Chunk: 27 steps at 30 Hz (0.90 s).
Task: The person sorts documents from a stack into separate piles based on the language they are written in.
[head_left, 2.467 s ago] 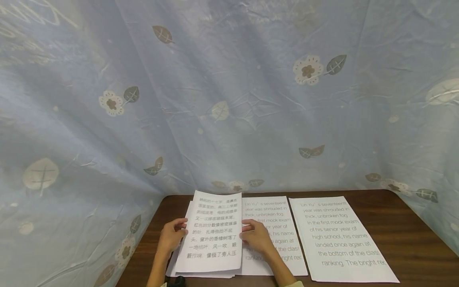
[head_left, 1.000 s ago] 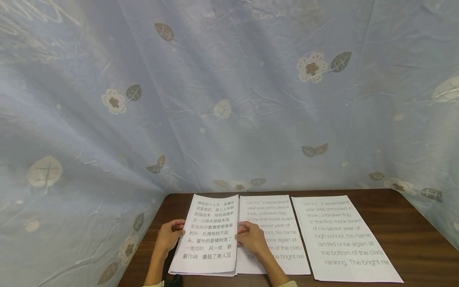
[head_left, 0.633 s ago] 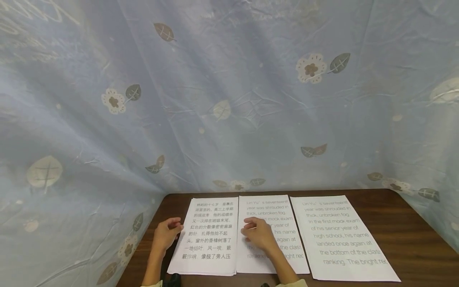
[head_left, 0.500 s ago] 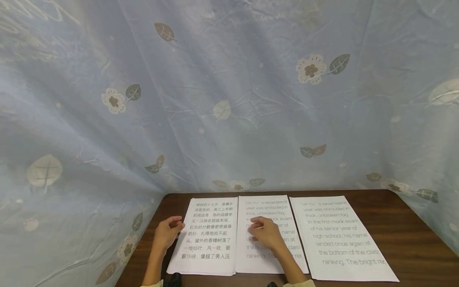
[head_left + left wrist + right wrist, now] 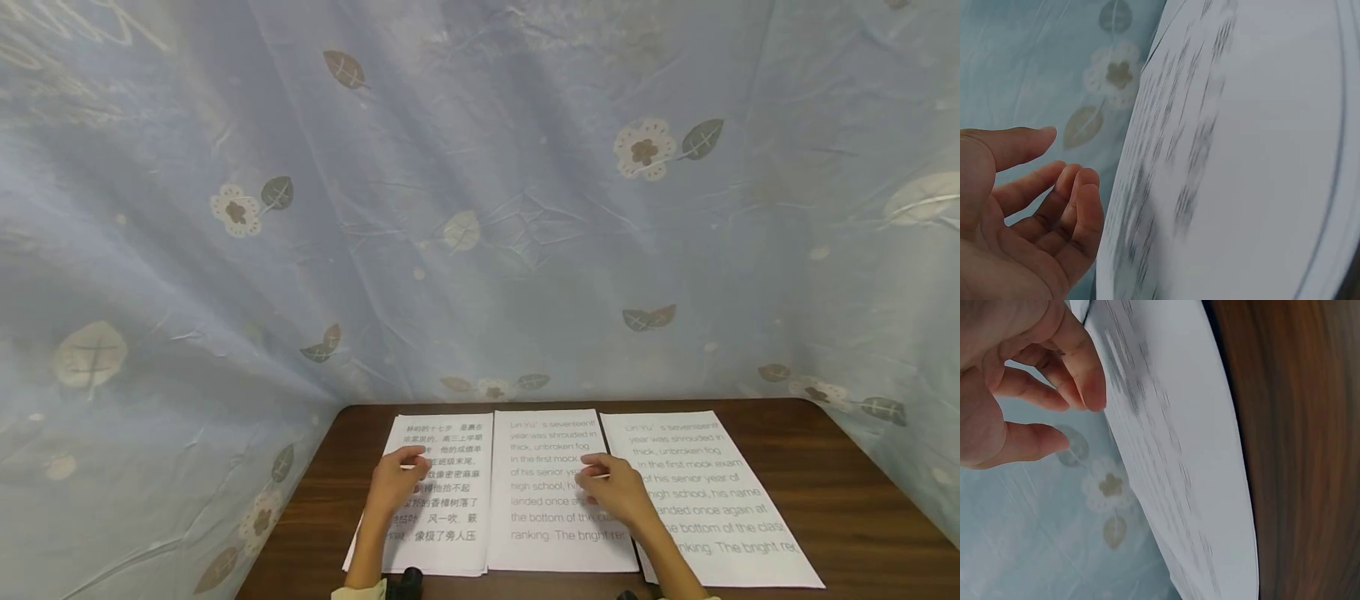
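Observation:
Three stacks of printed paper lie side by side in the head view. The left paper stack point(image 5: 450, 554) carries Chinese text; the middle paper stack point(image 5: 551, 554) and the right paper stack point(image 5: 750, 575) carry English text. My left hand point(image 5: 396, 483) is over the left stack, fingers loosely bent and nothing between them. My right hand point(image 5: 618, 492) overlaps the gap between the middle and right stacks, also holding nothing. Both wrist views show thumb and fingertips apart, with the left hand point(image 5: 1041, 206) and right hand point(image 5: 1035, 387) beside the printed sheets.
The papers lie on a dark brown wooden table point(image 5: 847, 500). Behind and around it hangs a pale blue curtain point(image 5: 525, 275) with leaf and flower prints. A black wrist strap point(image 5: 405, 583) shows at the left wrist.
The sheets of Chinese text, earlier held raised between both hands, now lie flat on the left stack. Both hands let go; they have moved right, the right one past the middle stack.

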Available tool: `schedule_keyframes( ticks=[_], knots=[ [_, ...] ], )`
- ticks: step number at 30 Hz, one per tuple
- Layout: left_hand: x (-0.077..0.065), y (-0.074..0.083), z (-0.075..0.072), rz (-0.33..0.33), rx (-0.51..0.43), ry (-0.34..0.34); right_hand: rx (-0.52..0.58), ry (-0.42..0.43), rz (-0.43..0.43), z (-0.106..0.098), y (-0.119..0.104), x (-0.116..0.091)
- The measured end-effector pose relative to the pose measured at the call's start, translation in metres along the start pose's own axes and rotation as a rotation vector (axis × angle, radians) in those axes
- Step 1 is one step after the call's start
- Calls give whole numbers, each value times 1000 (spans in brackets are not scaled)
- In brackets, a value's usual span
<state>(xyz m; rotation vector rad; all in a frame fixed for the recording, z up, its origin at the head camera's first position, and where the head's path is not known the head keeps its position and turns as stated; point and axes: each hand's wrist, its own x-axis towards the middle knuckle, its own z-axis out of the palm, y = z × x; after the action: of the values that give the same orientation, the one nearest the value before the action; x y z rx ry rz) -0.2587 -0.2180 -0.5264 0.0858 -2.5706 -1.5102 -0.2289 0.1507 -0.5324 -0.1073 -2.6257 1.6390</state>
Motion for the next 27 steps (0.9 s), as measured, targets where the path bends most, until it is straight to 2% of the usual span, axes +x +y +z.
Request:
schedule_keyframes(
  ticks=[6,12,21,27],
  knots=[
    [-1,10,30,10,-28,-52,-38,7,18,-28,11,-2],
    [-2,23,54,18,-55,-101,-80,18,37,-47,18,-5],
    [-5,38,82,-20,-86,-134,-117,17,38,-56,23,-5],
    [-7,44,93,-37,-95,-152,-127,9,23,-57,25,-4]
  ],
)
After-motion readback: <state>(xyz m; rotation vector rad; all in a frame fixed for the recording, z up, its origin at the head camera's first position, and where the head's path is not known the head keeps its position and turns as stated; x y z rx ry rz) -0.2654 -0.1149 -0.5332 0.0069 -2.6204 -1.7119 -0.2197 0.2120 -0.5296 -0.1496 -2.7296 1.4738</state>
